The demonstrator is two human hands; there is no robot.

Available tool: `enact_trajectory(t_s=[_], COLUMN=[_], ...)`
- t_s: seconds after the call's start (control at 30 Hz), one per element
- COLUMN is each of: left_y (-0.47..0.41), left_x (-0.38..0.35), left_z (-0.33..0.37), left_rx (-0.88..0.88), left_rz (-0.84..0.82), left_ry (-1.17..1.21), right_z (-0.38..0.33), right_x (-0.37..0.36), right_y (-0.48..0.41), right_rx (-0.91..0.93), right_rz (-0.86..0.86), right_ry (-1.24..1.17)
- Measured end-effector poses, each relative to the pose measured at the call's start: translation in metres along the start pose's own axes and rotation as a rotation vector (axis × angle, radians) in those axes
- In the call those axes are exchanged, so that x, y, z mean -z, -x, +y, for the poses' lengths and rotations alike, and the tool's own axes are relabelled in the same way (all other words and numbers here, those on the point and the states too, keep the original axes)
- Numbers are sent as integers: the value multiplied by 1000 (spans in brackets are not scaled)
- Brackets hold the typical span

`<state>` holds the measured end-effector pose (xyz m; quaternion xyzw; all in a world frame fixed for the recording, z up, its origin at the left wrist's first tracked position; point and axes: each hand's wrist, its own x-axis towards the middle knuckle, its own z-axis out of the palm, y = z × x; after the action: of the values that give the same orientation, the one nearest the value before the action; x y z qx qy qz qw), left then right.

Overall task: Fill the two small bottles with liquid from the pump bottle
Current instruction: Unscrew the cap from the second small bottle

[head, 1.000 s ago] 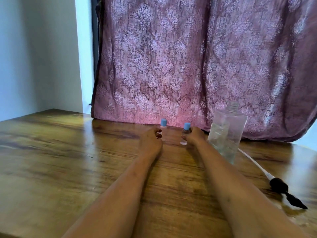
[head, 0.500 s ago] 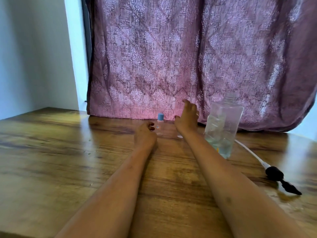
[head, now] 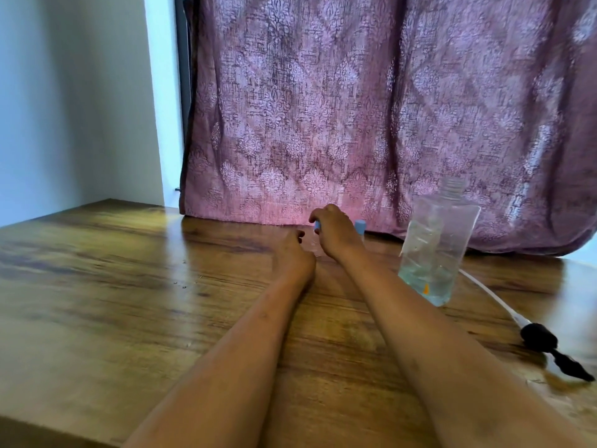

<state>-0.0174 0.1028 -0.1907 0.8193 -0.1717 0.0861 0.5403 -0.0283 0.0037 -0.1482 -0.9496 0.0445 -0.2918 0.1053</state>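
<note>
Two hands meet a small clear blue-capped bottle (head: 317,226) on the wooden table (head: 129,286): right hand (head: 336,232) pinches its cap; left hand (head: 292,253) grip unclear. Large clear pump bottle (head: 436,247) stands nearby, right.

The first small bottle (head: 317,225), clear with a blue cap, stands upright with the right fingers (head: 323,213) curled over its cap. The second small bottle (head: 359,227) stands just right of them. Farther right stands the pump bottle (head: 433,253) — clear, open-necked, liquid low — with its black pump (head: 539,341) lying on the counter (head: 129,302).
</note>
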Motion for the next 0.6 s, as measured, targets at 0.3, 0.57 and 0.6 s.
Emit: enact_trajectory(t_s=[0.3,0.57,0.6], left_y=[10,33,34], left_x=[-9,-13,-14], left_z=[18,32,31], left_rx=[-100,-169,-174], left_rz=[-270,-681,-694], left_ry=[167,143,143], right_z=[10,29,29], right_x=[69,94,95], right_y=[52,107,107], right_rx=[-57,-139,-130], right_rz=[32,9,-4], right_ry=[-105,-188,-203])
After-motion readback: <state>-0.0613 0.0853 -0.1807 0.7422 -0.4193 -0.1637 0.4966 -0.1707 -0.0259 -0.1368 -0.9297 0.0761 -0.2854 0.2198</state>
